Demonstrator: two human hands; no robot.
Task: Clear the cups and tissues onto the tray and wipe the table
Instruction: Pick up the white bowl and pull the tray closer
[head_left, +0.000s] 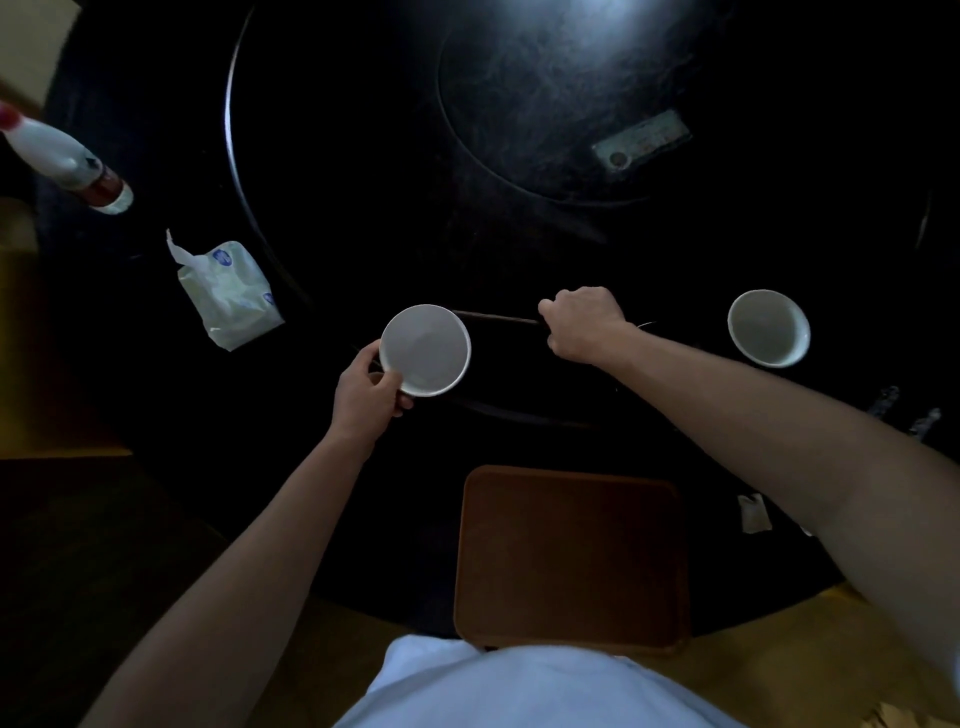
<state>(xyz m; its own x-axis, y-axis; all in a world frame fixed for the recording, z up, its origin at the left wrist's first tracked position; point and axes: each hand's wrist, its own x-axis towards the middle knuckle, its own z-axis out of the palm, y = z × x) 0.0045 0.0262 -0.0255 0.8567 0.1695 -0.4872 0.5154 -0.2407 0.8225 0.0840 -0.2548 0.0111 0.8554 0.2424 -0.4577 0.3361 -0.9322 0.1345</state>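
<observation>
The brown tray (571, 561) at the near table edge was bare, so by the look of it the clearing had barely begun and wiping was still ahead. Beyond the tray's far-left corner, the left hand (366, 397) was clamped on the rim of a white cup (425, 349), while beyond its far edge the right hand (584, 325) was fisted around thin dark sticks (493, 317). A second cup (769, 327) stood untouched beyond the far-right corner, a crumpled tissue (753, 513) lay just right of the tray, and a tissue pack (228, 293) sat far off its left side.
</observation>
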